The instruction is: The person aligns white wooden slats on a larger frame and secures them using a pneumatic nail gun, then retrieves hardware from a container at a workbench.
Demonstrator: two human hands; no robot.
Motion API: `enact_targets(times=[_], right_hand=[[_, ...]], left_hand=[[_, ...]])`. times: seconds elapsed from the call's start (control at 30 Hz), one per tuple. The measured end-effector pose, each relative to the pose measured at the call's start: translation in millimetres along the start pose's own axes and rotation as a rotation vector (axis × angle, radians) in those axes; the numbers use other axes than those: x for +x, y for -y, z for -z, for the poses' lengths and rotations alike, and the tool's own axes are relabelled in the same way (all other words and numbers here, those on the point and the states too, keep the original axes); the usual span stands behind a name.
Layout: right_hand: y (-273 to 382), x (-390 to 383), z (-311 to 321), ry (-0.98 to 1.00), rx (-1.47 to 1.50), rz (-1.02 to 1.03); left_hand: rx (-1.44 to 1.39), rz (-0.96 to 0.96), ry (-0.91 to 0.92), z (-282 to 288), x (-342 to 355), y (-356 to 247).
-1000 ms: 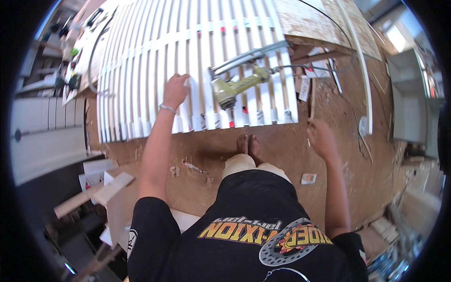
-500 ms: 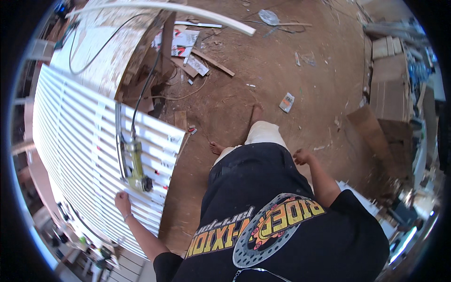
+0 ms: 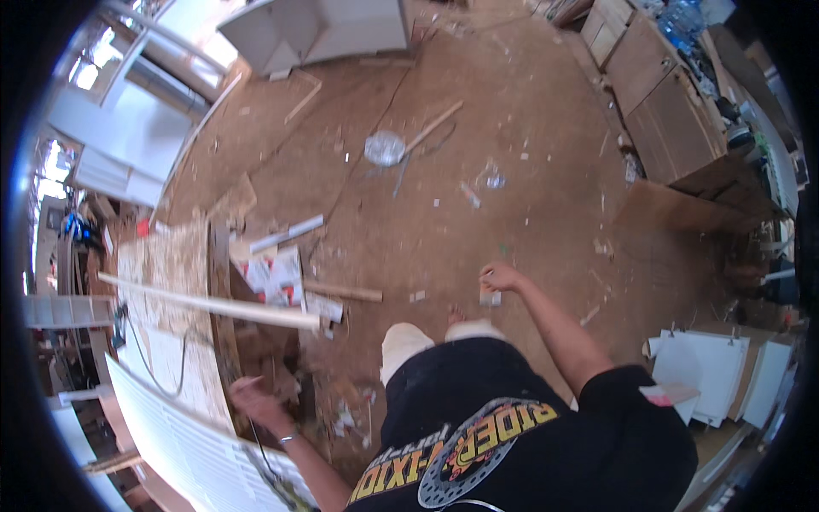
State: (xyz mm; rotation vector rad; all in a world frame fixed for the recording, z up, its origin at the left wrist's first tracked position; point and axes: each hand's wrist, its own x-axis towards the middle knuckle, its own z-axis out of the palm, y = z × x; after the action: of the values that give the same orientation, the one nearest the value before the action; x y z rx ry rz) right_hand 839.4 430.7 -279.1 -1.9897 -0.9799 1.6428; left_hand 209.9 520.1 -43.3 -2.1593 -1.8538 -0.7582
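Observation:
My left hand point(image 3: 258, 403), smeared by motion, is over the edge of the workbench point(image 3: 141, 350); its fingers are too blurred to read. Below it lies a white slatted panel point(image 3: 171, 439), and a green corded power tool point(image 3: 294, 497) shows in part beside my left forearm. A long pale wooden strip point(image 3: 213, 307) crosses the bench and sticks out past its edge, just beyond my left hand. My right hand point(image 3: 502, 277) hangs in front of me above the dirt floor, fingers curled in; whatever they may hold is hidden. Behind it a small packet point(image 3: 490, 299) lies on the floor, partly covered.
Printed sheets point(image 3: 273, 277) and wood offcuts point(image 3: 341, 292) litter the floor by the bench. Ahead lie a clear plastic piece point(image 3: 384, 148) and a stick point(image 3: 435, 125). A white cabinet point(image 3: 341, 34) stands at the far end. Brown boards point(image 3: 657, 136) and white panels point(image 3: 704, 371) line the right.
My view has swung up and forward, showing more floor and the far cabinet. My left hand has moved off the slatted panel toward the bench edge; my right hand has come forward.

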Motion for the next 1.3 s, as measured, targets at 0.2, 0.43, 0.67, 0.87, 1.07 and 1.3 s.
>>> enact_targets(times=[0.2,0.43,0.67,0.87,1.07,1.3], right_hand=[[149,114,184,-0.198,0.442,0.291],[2,189,337,-0.494,-0.047,0.079],[-140,83,442,-0.468,0.769,-0.856],[-107,199,586,-0.477,0.985,-0.917],[146,451,909,-0.494,1.128,-0.483],[245,682,1353,-0.673,0.357,-0.101]], left_hand=[[-0.750,-0.107,1.089,-168,129,-375],[-0.267,-0.446,1.341,-438,315,-490],[-0.539,-0.724,1.012,-571,631,-831],[-0.729,-0.569,1.074,-737,761,-1064],[-0.011,-0.576,1.540,-975,726,-974],[-0.205,0.505,1.724,-1036,814,-953]])
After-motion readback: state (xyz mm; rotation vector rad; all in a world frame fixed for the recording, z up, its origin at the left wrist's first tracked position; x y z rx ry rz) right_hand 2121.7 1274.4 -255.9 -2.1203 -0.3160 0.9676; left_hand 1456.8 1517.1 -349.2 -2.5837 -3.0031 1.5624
